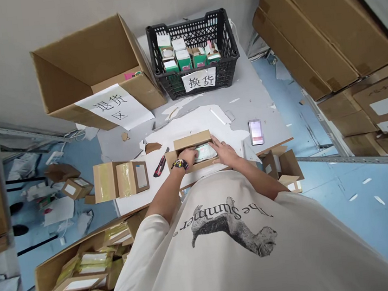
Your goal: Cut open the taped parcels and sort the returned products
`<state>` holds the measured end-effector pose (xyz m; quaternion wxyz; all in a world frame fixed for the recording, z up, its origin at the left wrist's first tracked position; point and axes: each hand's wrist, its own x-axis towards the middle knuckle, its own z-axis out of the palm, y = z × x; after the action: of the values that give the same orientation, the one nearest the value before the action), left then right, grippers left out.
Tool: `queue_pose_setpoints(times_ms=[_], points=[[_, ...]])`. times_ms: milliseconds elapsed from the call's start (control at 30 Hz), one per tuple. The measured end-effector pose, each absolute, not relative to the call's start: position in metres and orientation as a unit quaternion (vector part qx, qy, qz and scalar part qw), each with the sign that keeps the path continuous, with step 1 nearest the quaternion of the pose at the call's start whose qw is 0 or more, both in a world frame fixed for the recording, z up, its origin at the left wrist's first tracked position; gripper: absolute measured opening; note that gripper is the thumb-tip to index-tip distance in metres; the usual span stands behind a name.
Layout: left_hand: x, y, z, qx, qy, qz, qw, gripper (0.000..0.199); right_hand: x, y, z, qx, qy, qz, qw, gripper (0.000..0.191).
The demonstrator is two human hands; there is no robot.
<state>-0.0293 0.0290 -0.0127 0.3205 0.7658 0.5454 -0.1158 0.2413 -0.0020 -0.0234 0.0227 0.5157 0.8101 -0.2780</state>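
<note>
Wrapped packet (203, 153), pale green under glossy film, sitting low inside an open carton (173, 161), with an upright flap (192, 140) along the carton's far side. Left hand (187, 156), a dark beaded band at its wrist, down at the carton's left end, fingers over the packet; firm grip or light press, impossible to tell from this angle. Right hand (223, 152) open, fingers spread over the packet's right end and the carton's rim. Seemingly little slack around the packet: a risk of split film or buckled cardboard from any forcing past the flap or rim. Just left of the carton, a red-and-black box cutter (159, 166), close enough for a cut or a slit wrapper from a careless reach. Farther left, a taped carton (121, 180), and beyond the carton's right side, a phone (256, 132), near the edge of the grey table (253, 87) and open to a fall from a stray knock. Well past the carton, a black crate (195, 33) of green-and-white boxes beside a large cardboard box (82, 60), both with Chinese signs, the wrong bin a possible slip if those signs go unread.
</note>
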Motion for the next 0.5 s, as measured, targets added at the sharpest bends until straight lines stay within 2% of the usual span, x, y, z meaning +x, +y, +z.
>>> queue_pose_setpoints(times_ms=[133,300,500], points=[[-0.023,0.029,-0.006,0.796,0.514,-0.144,0.287,0.073,0.241,-0.005,-0.027,0.521,0.805,-0.283,0.017,0.113],[-0.003,0.033,-0.003,0.805,0.506,-0.142,0.275,0.049,0.242,-0.006,-0.031,0.516,0.81,-0.278,0.016,0.116],[0.013,0.034,-0.006,0.808,0.503,-0.132,0.276,0.05,0.241,-0.003,-0.03,0.514,0.811,-0.278,0.013,0.128]])
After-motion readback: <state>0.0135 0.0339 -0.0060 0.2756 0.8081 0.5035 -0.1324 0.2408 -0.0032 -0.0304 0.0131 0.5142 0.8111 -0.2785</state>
